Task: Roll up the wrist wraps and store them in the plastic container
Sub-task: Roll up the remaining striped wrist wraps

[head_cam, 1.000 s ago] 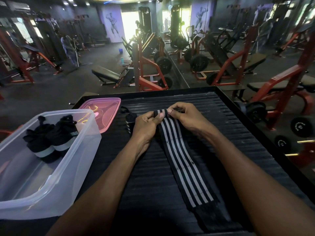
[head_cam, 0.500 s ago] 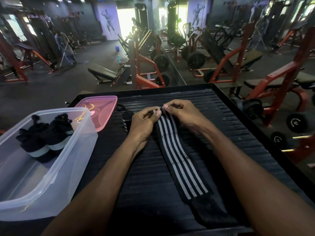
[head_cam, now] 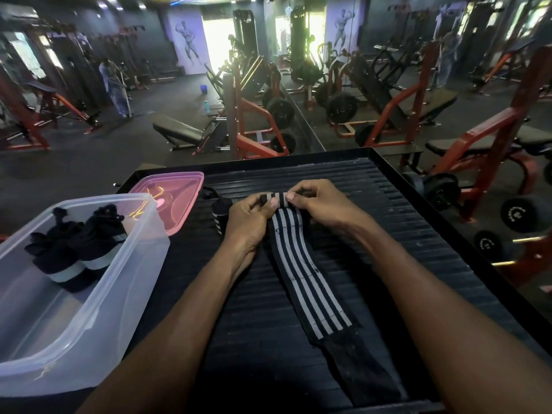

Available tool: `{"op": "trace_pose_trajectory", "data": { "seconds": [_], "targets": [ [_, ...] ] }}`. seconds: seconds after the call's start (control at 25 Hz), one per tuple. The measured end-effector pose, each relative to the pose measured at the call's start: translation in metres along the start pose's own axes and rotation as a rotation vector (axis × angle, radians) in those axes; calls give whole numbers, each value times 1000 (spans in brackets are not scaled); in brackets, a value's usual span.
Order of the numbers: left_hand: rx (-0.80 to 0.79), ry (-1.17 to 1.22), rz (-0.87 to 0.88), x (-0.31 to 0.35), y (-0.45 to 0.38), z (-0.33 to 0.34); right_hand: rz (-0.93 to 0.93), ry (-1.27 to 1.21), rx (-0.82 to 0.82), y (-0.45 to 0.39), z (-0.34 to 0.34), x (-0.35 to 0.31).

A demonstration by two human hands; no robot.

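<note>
On ribbed black platform (head_cam: 388,234), plastic container (head_cam: 89,309) sits at left w/ two rolled wraps inside. Striped wrist wrap (head_cam: 301,273) lies flat at centre; I'm mid-roll, left hand (head_cam: 251,218) & right hand (head_cam: 321,204) pinching its far end. Next, I reckon: keep coil tight, roll toward me.

Ribbed black platform (head_cam: 388,234) carries container (head_cam: 119,282), pink lid (head_cam: 179,186), striped wrap (head_cam: 301,282), probably a rolled wrap (head_cam: 219,212).
</note>
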State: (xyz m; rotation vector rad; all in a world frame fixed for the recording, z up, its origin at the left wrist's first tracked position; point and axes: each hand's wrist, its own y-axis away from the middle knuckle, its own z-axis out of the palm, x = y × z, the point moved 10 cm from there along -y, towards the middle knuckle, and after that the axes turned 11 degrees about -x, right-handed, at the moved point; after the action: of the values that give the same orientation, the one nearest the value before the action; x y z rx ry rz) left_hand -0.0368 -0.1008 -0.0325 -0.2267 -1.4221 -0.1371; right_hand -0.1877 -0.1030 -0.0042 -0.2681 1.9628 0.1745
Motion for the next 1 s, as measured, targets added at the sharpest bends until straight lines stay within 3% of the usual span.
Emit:
{"op": "trace_pose_trajectory", "data": {
  "seconds": [0.12, 0.2, 0.56, 0.76, 0.88, 1.0],
  "targets": [
    [18, -38, 36, 5, 1, 0, -45, 324, 99, 0, -6, -7],
    [40, -38, 45, 4, 0, -3, -92, 376, 75, 1, -2, -14],
    [-42, -347, -1, -7, -7, 2, -83, 239, -12, -3, 11, -6],
    [-73, -190, -75, -11, -6, 5, -118, 84, 41, -2, -1, -3],
    [-22, -142, -3, -2, -5, 0, -145, -45, 38, 0, 0, -6],
    [-8, -78, 42, 4, -3, 1, 9, -252, -31, 0, 3, 8]
  ]
}}
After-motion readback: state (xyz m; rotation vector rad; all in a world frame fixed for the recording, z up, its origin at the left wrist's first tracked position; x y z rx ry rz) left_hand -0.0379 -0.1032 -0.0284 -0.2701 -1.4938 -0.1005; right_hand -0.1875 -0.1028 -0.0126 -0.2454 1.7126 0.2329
